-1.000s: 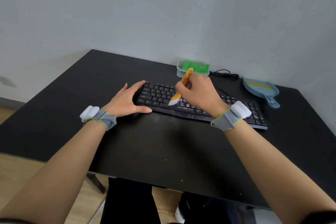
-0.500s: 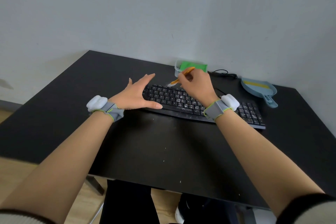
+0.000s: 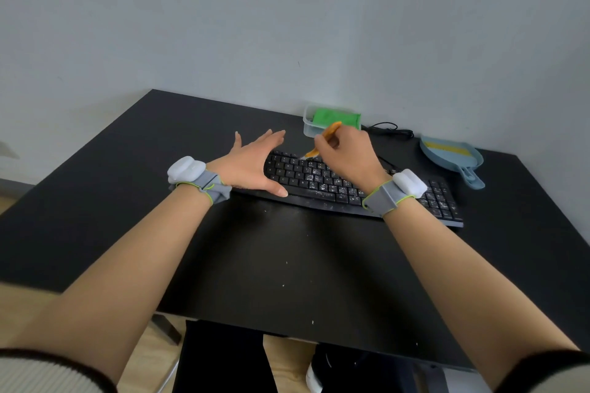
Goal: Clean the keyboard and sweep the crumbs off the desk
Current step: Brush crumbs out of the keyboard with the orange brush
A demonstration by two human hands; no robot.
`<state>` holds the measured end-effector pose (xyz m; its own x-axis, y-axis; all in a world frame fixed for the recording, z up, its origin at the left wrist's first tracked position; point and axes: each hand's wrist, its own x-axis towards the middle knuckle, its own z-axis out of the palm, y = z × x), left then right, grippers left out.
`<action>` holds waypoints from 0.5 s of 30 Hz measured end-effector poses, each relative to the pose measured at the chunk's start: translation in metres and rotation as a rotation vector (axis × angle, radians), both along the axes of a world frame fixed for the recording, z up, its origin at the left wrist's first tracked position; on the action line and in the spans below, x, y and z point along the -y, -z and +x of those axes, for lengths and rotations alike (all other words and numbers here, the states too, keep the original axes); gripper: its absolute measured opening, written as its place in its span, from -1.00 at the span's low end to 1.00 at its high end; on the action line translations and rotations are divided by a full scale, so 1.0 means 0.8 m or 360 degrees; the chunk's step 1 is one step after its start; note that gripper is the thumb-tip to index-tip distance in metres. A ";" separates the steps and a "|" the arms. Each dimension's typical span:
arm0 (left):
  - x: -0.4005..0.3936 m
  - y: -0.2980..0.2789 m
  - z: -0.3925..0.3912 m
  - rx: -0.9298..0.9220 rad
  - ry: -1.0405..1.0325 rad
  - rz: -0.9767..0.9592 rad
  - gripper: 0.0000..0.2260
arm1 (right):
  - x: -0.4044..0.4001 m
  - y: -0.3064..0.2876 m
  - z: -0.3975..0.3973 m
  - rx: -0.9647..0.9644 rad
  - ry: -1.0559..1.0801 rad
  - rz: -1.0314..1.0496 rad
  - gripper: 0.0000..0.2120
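A black keyboard (image 3: 325,183), speckled with pale crumbs, lies across the black desk (image 3: 287,265). My right hand (image 3: 346,156) grips a small orange-handled brush (image 3: 322,140); its white bristles touch the keyboard's top key row. My left hand (image 3: 252,166) rests on the keyboard's left end with fingers straight and spread, thumb along the front edge. A few pale crumbs (image 3: 283,285) dot the desk in front of the keyboard.
A clear box holding a green cloth (image 3: 335,120) stands behind the keyboard by the wall. A light blue dustpan (image 3: 451,156) lies at the back right. A black cable (image 3: 389,130) runs along the wall. The desk's front edge is near my elbows.
The brush has travelled from the keyboard's lower middle rows up to the top row. My left fingers have lifted and spread wider. The view has tilted slightly.
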<state>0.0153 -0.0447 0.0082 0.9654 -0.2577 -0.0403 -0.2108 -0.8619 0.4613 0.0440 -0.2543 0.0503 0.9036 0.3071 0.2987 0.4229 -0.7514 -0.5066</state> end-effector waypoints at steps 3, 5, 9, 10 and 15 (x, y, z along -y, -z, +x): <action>-0.003 0.000 0.001 -0.0002 -0.0017 0.0003 0.11 | 0.001 -0.005 -0.006 -0.0028 -0.0023 -0.0007 -0.63; -0.004 -0.001 0.001 -0.0015 -0.0015 0.0000 0.11 | 0.002 -0.012 -0.008 0.0004 -0.0016 0.0051 -0.62; -0.002 -0.002 0.002 -0.0035 -0.0014 -0.0005 0.09 | 0.003 -0.009 -0.005 0.0049 -0.0013 0.0042 -0.64; -0.002 -0.002 0.001 -0.0042 -0.0020 -0.0012 0.09 | 0.003 -0.006 -0.005 0.0030 -0.0022 0.0011 -0.65; -0.005 0.001 0.003 -0.0054 -0.0045 -0.0013 0.08 | 0.008 -0.015 -0.015 -0.0027 -0.0063 -0.0062 -0.66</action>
<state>0.0174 -0.0411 0.0077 0.9704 -0.2310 -0.0710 -0.1708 -0.8634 0.4748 0.0318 -0.2609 0.0625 0.8952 0.3540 0.2708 0.4445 -0.7533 -0.4848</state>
